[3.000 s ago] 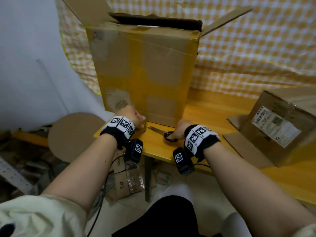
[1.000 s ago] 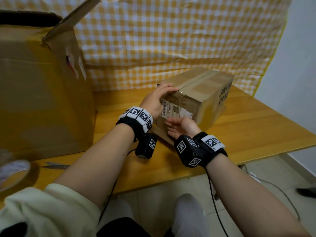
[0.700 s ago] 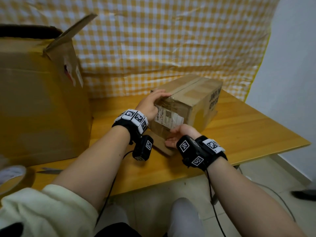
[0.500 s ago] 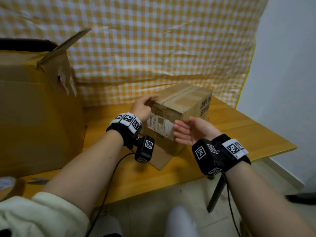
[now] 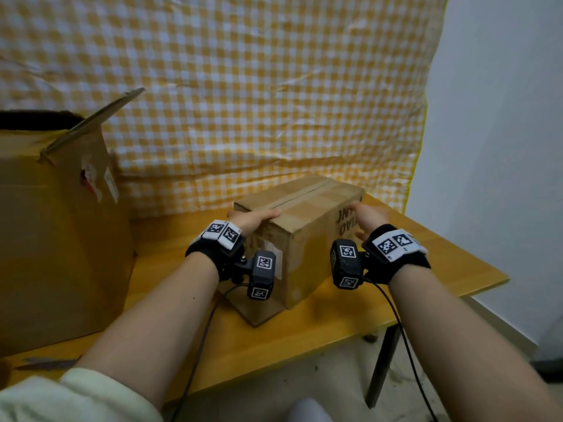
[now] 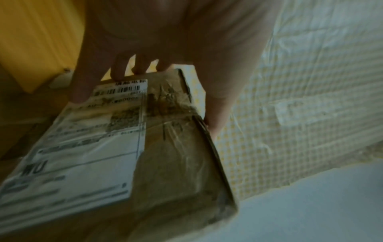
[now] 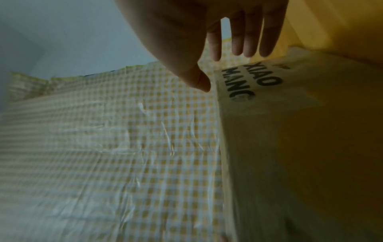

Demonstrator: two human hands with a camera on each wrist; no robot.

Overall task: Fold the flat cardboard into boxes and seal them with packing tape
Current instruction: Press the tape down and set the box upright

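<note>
A small taped cardboard box point(image 5: 307, 217) with a shipping label stands on the wooden table point(image 5: 426, 263), one corner toward me. My left hand point(image 5: 254, 219) grips its upper left edge, thumb on the top face. In the left wrist view the left hand's fingers point(image 6: 116, 68) lie on the label face point(image 6: 82, 155) and the thumb wraps the adjoining side. My right hand point(image 5: 365, 216) is open beside the printed right face. In the right wrist view that hand point(image 7: 215, 45) has straight fingers just off the box point(image 7: 290, 131); whether it touches the box is unclear.
A large open cardboard box point(image 5: 61, 239) stands on the table's left part. Scissors point(image 5: 45, 362) lie near the front left edge. A yellow checked cloth point(image 5: 243, 102) hangs behind. The table's right corner point(image 5: 499, 280) and a leg point(image 5: 380, 367) are close by.
My right hand has left the box's near face and moved round to its right side. The left hand keeps its hold on the top edge. The box has turned slightly.
</note>
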